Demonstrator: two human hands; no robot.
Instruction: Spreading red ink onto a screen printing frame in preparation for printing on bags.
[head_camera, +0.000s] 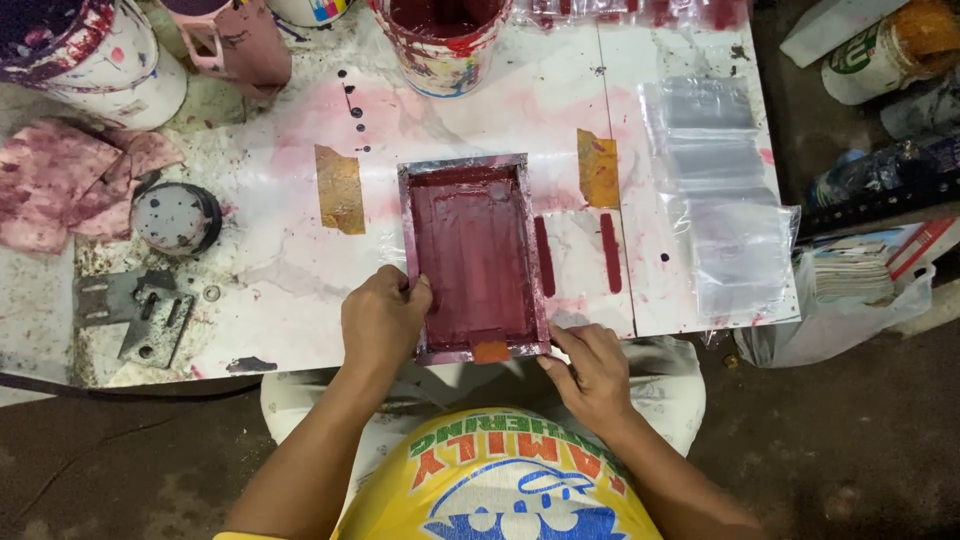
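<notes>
Nearest the camera, at the bottom centre of the frame, is the person's yellow printed shirt (505, 490), with both forearms reaching up from it to the table.

The left hand (382, 318) grips the left rail of the small screen-printing frame (475, 255), fingers curled over its near-left corner. The right hand (592, 368) pinches the frame's lower right corner, fingers closed on the edge beside a bit of orange tape (490, 351). The frame lies flat at the centre of the picture, near the front edge of the white, ink-stained table (280, 270), its mesh coated in dark red ink.

Just right of the frame, two red printed bars (577, 255) mark the sheet under it. Strips of tan tape (340, 188) sit to either side. Further right lies a row of clear plastic bags (725, 190). At the upper edge stand an open bucket of red ink (443, 35) and a pink jug (235, 40); stained rags (70, 185) lie at the upper left.

The risks, as I judge them: the frame sits close to the table's edge, so a slipping grip on wet rails could tip it toward the lap. Sliding rather than lifting it would likely smear the fresh bars. Inky fingers could also mark the clean bags.
</notes>
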